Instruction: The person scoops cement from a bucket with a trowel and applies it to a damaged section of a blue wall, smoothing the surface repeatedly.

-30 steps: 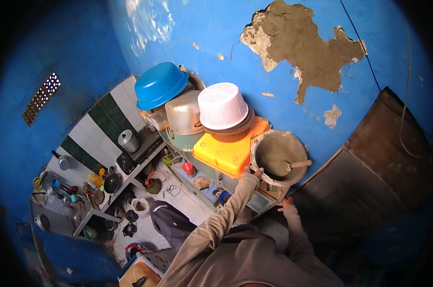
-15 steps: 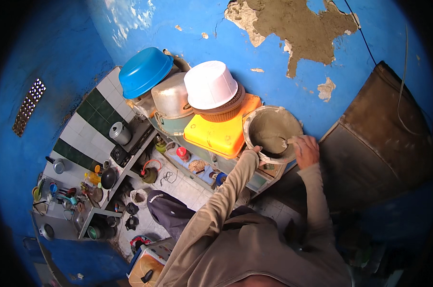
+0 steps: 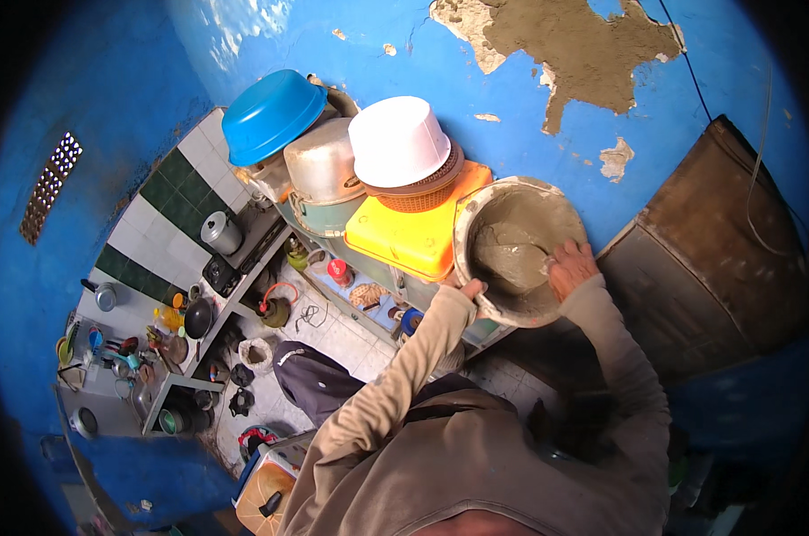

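A round, mortar-smeared bucket [image 3: 469,255] is tilted toward me at the end of the cabinet. My left hand [image 3: 469,289] is closed on its near left rim, thumb over the edge. Wet grey mortar [image 3: 511,239] lies inside. At the bucket's right side my right hand [image 3: 571,268] reaches over the rim, fingers closed around what looks like a trowel. Its handle is hidden by the fingers and its blade is lost in the mortar.
Left of the bucket, a yellow plastic container [image 3: 404,237] carries a brown basket [image 3: 413,197] and a white basin [image 3: 399,143]. Beyond are a metal pot [image 3: 322,161] and a blue basin [image 3: 275,116]. A dark brown panel [image 3: 681,268] leans at right. Fresh plaster [image 3: 576,49] patches the blue wall.
The bucket looks larger and more tilted toward me. My right hand has moved lower and further into its mouth; my left hand keeps its hold on the rim.
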Motion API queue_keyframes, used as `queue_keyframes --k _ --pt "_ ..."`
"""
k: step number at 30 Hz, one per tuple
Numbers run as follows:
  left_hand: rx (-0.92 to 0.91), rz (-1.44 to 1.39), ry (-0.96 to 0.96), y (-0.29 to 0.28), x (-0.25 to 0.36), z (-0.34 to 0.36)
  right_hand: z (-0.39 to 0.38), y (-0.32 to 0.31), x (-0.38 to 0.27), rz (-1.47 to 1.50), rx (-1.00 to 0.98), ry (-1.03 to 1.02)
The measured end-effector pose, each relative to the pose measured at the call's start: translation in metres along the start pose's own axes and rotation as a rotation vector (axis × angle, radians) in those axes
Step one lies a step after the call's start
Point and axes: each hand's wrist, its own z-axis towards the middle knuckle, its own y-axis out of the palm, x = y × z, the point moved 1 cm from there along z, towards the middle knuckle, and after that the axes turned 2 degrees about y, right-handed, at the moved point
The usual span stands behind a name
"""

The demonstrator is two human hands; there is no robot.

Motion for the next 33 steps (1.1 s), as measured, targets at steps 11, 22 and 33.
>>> queue_keyframes --k 11,22,33 --pt "0.148 0.114 0.246 -0.049 0.039 -0.154 0.011 -0.131 -0.038 0.016 0.106 -0.091" --pt "0.439 0.06 0.598 -0.067 0.043 -0.188 0.089 -0.133 -0.168 -0.157 0.219 -0.315" --pt "0.755 0.042 0.612 -0.101 0.048 -0.211 0.103 -0.128 -0.191 0.182 0.364 -0.577"
